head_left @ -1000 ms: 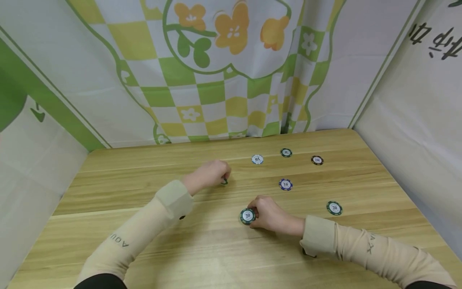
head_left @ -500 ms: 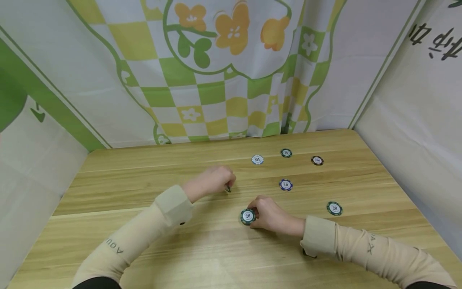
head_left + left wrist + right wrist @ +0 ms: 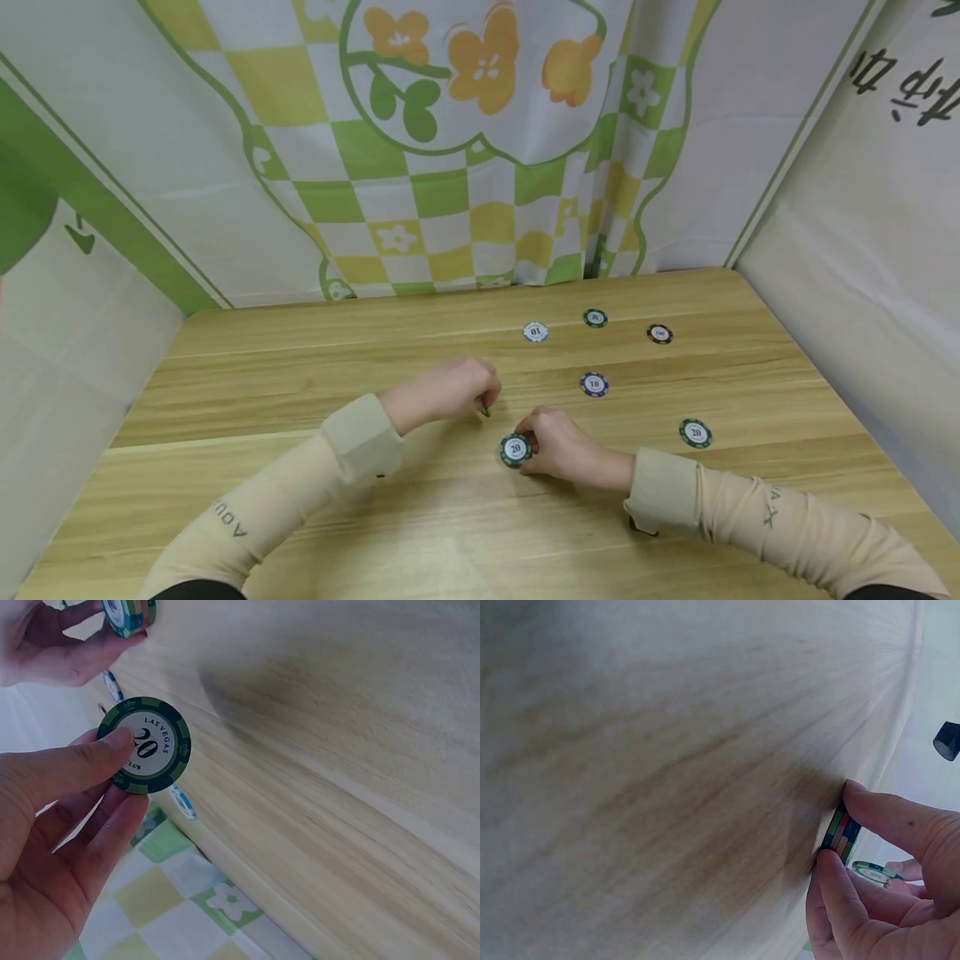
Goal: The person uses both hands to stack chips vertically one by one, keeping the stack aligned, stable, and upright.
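Observation:
My left hand (image 3: 453,390) pinches a single green poker chip (image 3: 169,761) between thumb and fingers. In the left wrist view its white centre reads 20 and LAS VEGAS. My right hand (image 3: 566,448) grips a short stack of poker chips (image 3: 841,836) at its edges, low against the table. Green, red and blue bands show along the stack's side, and its top chip (image 3: 515,450) is green with a 20. The held chip is a short way beyond the stack, to its upper left in the head view.
Loose chips lie on the wooden table (image 3: 262,367): a light-blue one (image 3: 536,332), a green one (image 3: 596,317), a black one (image 3: 660,333), a purple-blue one (image 3: 595,384) and a green 20 chip (image 3: 696,433) at right. A checkered curtain (image 3: 450,200) hangs behind the table.
My left hand has moved rightward and nearer, bringing its green poker chip closer to the stack. My right hand and the stack have stayed in place.

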Demonstrator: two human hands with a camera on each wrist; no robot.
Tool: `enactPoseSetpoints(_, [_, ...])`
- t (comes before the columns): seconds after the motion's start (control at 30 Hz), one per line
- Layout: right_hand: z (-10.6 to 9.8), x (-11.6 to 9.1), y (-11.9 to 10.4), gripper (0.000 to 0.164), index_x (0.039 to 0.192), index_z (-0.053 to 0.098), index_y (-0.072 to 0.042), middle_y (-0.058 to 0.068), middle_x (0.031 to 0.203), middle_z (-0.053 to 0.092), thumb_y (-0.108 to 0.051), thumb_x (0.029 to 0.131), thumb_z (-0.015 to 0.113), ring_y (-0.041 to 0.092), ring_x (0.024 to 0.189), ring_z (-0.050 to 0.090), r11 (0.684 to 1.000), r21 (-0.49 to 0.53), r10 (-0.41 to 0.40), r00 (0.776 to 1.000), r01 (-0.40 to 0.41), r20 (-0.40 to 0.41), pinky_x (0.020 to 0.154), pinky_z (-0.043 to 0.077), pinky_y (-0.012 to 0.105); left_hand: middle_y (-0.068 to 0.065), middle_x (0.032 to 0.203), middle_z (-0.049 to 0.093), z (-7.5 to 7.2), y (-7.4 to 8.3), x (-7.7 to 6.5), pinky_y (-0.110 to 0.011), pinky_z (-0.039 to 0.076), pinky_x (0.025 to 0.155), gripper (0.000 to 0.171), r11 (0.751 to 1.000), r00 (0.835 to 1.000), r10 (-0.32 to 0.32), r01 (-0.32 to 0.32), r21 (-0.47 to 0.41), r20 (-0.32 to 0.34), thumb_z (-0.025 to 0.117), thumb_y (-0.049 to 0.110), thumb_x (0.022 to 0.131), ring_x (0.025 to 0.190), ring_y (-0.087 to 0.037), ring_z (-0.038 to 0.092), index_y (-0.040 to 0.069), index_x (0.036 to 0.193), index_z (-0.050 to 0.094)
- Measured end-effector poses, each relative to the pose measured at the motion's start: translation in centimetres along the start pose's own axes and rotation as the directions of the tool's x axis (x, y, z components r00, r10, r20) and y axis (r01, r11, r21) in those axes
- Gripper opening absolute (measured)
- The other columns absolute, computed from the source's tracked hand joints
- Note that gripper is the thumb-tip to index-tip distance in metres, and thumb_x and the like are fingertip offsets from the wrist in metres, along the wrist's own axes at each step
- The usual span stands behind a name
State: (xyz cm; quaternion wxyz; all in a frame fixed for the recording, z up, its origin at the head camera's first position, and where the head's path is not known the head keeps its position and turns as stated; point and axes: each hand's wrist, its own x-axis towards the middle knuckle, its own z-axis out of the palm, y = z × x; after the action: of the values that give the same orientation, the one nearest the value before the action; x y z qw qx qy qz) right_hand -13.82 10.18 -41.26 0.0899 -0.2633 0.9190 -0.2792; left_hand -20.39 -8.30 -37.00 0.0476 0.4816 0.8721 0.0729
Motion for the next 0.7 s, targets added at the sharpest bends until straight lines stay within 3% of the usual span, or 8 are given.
enactPoseSetpoints(0.5, [-0.1,0.0,0.1,0.037,0.091,0.065,0.003,0.004,0.079,0.056,-0.006,0.059,0.082,0.011,0.071,0.049,1.000,-0.007,-0.024,1.000,0.024,-0.007,0.059,0.043,0.021,0.004,0.072,0.056,-0.3,0.9,0.1,-0.020,0.043,0.062,0.013,0.996,0.998,-0.016,0.022,-0.088,0.063,0.070,0.002,0.075,0.068,-0.008,0.050,0.013,0.072,0.063])
enactPoseSetpoints(0.7, [0.0,0.0,0.1,0.037,0.092,0.065,0.003,0.003,0.079,0.057,-0.007,0.060,0.082,0.011,0.071,0.049,1.000,-0.008,-0.012,1.000,0.012,0.001,0.059,0.043,0.022,0.006,0.071,0.056,-0.4,1.3,0.2,-0.020,0.043,0.063,0.014,0.988,0.994,-0.047,0.062,-0.143,0.102,0.074,0.006,0.072,0.068,-0.007,0.051,0.014,0.072,0.063])
